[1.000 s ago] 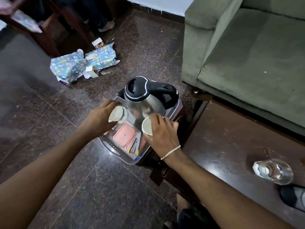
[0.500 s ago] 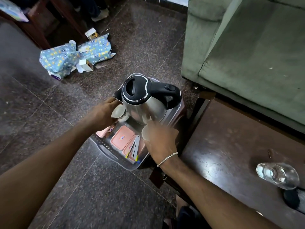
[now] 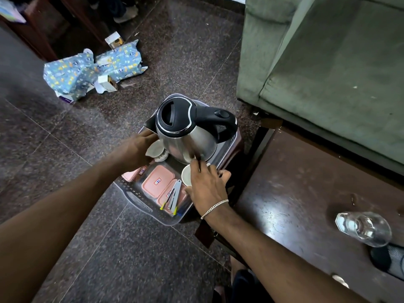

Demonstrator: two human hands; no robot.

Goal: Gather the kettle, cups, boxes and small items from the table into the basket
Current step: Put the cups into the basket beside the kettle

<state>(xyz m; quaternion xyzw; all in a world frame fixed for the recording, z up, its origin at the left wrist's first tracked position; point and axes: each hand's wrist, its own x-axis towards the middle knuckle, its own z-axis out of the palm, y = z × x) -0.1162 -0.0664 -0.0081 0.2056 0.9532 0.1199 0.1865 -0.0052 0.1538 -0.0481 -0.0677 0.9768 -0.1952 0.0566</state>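
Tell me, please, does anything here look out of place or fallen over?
Yes. A clear drinking glass lies on its side on the dark table, not upright. Torn blue wrapping paper and small opened cartons lie scattered on the floor. In the basket, the kettle stands upright.

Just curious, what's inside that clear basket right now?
The basket holds a steel kettle, pink lidded boxes, a metal tool and two white cups, one in each hand. Whatever lies beneath the kettle is hidden.

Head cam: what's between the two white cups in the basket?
The steel kettle with black lid stands between the left hand's white cup and the right hand's white cup, with bare basket floor below it.
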